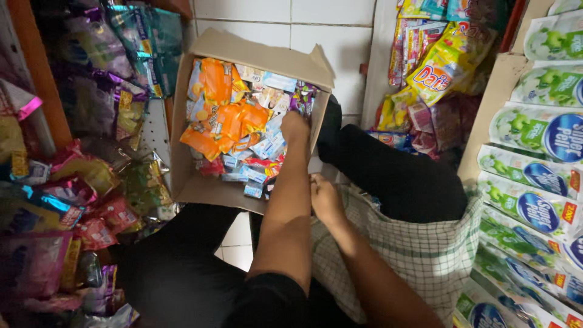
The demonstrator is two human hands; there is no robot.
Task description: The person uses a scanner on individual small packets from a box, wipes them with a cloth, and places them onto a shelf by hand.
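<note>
Cardboard box (193,185) of small snack sachets (234,130): on the floor, far centre | left hand (295,128) reaches in, grip on sachets unclear | right hand (325,200) pinches checked cloth (425,249) | hanging packets (91,182) left.

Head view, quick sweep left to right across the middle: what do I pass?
Hanging snack packets → cardboard box of sachets → left hand reaching into the box → right hand at the checked cloth → hanging yellow and pink packets → green refill pouches.
</note>
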